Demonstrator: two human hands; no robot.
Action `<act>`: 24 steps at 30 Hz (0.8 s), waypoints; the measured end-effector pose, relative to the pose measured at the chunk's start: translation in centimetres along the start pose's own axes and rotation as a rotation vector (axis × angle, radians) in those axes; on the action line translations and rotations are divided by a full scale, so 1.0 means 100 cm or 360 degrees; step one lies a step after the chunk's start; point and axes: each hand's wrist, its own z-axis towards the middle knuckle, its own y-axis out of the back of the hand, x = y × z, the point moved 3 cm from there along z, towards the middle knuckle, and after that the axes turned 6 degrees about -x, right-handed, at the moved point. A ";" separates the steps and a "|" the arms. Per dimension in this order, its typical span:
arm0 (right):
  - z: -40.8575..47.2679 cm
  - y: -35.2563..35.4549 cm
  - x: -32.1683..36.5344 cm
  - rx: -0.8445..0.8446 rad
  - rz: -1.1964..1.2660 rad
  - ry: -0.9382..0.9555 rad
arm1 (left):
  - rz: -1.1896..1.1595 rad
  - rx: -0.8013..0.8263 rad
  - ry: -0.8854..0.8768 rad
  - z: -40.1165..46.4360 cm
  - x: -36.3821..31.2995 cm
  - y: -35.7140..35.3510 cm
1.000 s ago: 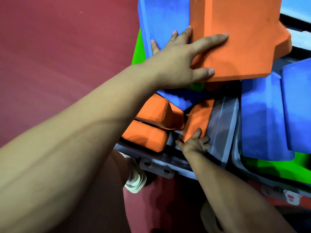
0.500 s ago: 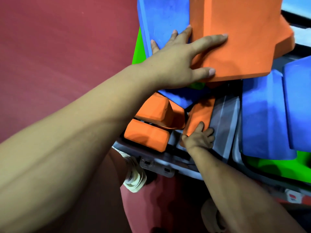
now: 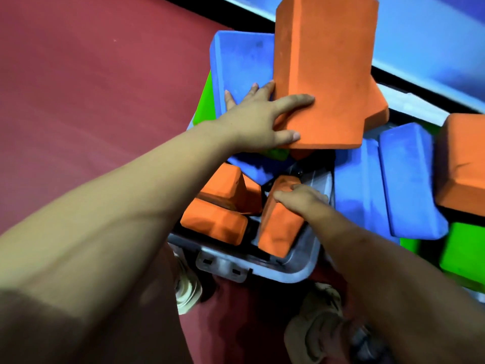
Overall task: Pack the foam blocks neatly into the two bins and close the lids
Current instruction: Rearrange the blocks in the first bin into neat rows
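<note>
A grey bin (image 3: 296, 270) stands at my feet, overfilled with foam blocks. My left hand (image 3: 258, 120) lies spread on a tall orange block (image 3: 325, 74), index finger on its face and thumb along its lower edge; the other fingers reach between it and a blue block (image 3: 244, 61). My right hand (image 3: 301, 197) grips the top of a narrow orange block (image 3: 278, 227) that stands tilted at the bin's near right corner. Two more orange blocks (image 3: 223, 206) lie at the near left. A second bin to the right holds blue blocks (image 3: 404, 179), a green block (image 3: 464, 250) and an orange one (image 3: 464, 158).
Red floor (image 3: 91, 88) stretches to the left and behind the bins. A pale blue wall or panel (image 3: 433, 43) runs across the upper right. My shoes (image 3: 187, 287) stand right against the near bin's latch (image 3: 223, 265). A green block (image 3: 206, 103) shows behind the blue one.
My right hand has pulled the narrow orange block up out of the bin's corner and now grips its top. My left hand stays on the tall orange block. The view has shifted.
</note>
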 end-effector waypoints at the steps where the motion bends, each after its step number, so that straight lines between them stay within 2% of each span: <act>1: -0.005 0.007 0.002 0.0033 0.0006 0.0053 | 0.0007 0.0004 -0.0008 0.000 0.000 -0.001; 6: -0.030 0.027 0.009 0.0260 0.0158 0.0304 | 0.0039 0.0021 -0.0032 -0.002 0.000 -0.006; 9: -0.044 0.037 0.012 0.0290 0.0139 0.0378 | 0.0046 0.0009 -0.0033 -0.002 0.000 -0.006; 14: -0.052 0.045 0.026 0.0284 -0.0207 0.0429 | 0.0054 0.0009 -0.0016 -0.001 -0.002 -0.007; 18: -0.039 0.021 0.038 0.0171 -0.0480 0.0450 | 0.0033 0.0006 -0.0018 -0.001 0.000 -0.007; 20: -0.032 0.009 0.039 0.0103 -0.0396 0.0480 | 0.0026 0.0005 -0.0016 -0.001 0.000 -0.006; 24: -0.028 -0.004 0.025 -0.0248 -0.0142 0.0558 | 0.0005 0.0028 -0.0011 -0.001 0.002 -0.005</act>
